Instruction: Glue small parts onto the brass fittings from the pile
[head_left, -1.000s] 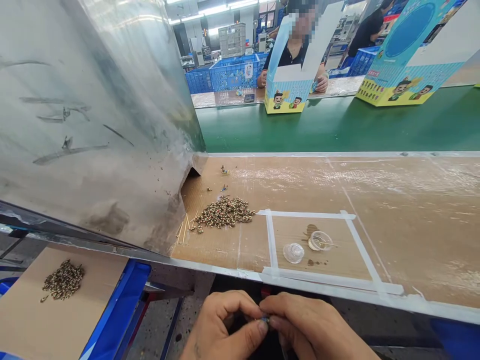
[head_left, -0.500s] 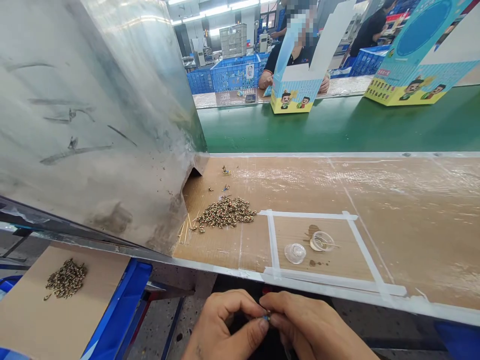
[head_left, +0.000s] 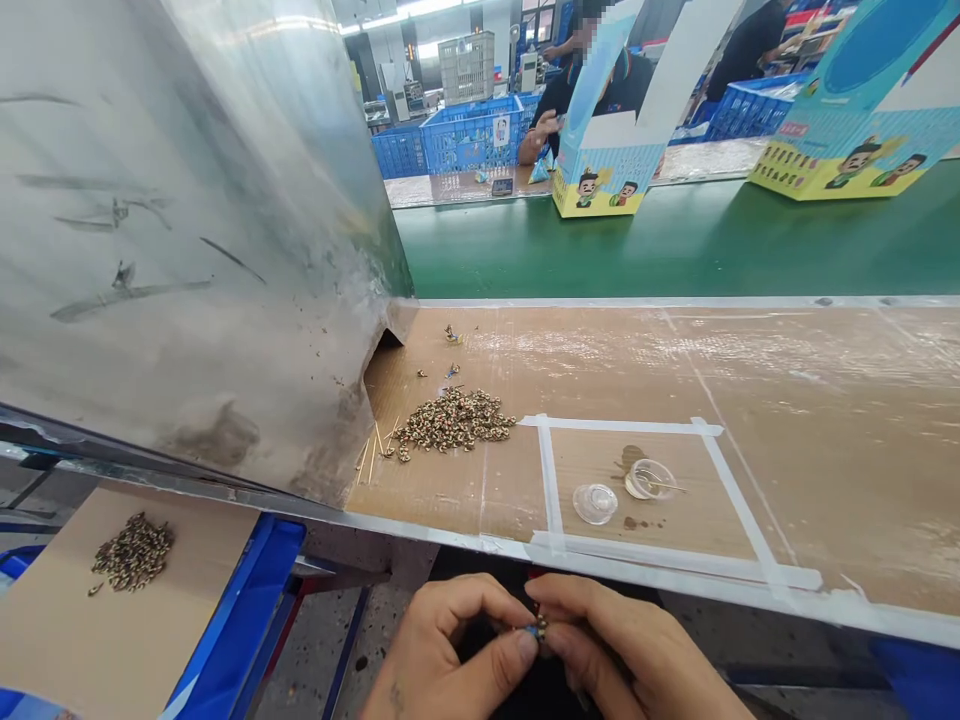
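Observation:
My left hand (head_left: pixel 450 650) and my right hand (head_left: pixel 622 645) meet low in the view, above a dark lap. Their fingertips pinch a tiny blue and gold part (head_left: pixel 537 627), too small to make out in detail. Ahead on the cardboard-covered bench (head_left: pixel 825 440) lies a heap of small gold-coloured parts (head_left: pixel 454 420), with a few strays beyond it. Two transparent plastic cups (head_left: pixel 595 504) (head_left: pixel 649 479) stand inside a white tape square (head_left: pixel 622 426), one holding a thin metal piece. Neither hand touches them.
A dented steel sheet (head_left: pixel 187 250) rises on the left. Lower left, a cardboard sheet (head_left: pixel 127 590) on a blue frame carries another heap of parts. Wooden sticks (head_left: pixel 371 455) lie by the bench heap. Beyond a green conveyor belt (head_left: pixel 600 250), a co-worker sits behind a cartoon-printed display box (head_left: pixel 600 150), with blue crates (head_left: pixel 472 135) behind.
My hands stay together, with the tiny part shifting slightly between my fingertips. The whole view has tilted a little. The co-worker's hand has risen beside the box.

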